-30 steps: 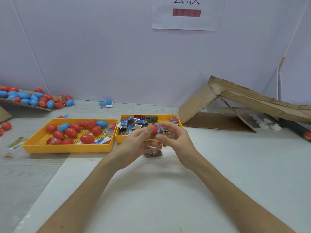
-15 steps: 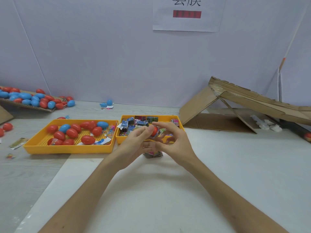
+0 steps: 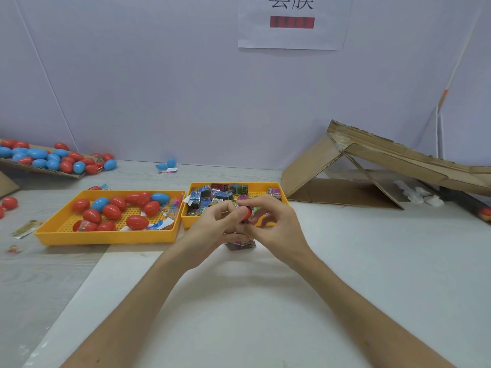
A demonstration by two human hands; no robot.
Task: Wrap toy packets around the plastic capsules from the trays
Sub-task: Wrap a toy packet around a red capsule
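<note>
At left tray [image 3: 106, 239]: capsules [image 3: 111, 211] | right tray [image 3: 256, 186]: packets [image 3: 221, 195] | left hand [image 3: 212, 229], right hand [image 3: 279, 229] pinch capsule [image 3: 247, 214]

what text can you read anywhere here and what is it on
"膜": white paper sign on the wall; the character left of it is cropped at the top.
Red bar below it: marks blurred, unreadable.
Toy packets in the right yellow tray: print too small to read.

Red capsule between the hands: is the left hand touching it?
Touching. The head view shows the left hand with its thumb pressed against the red capsule, no gap between them.
</note>
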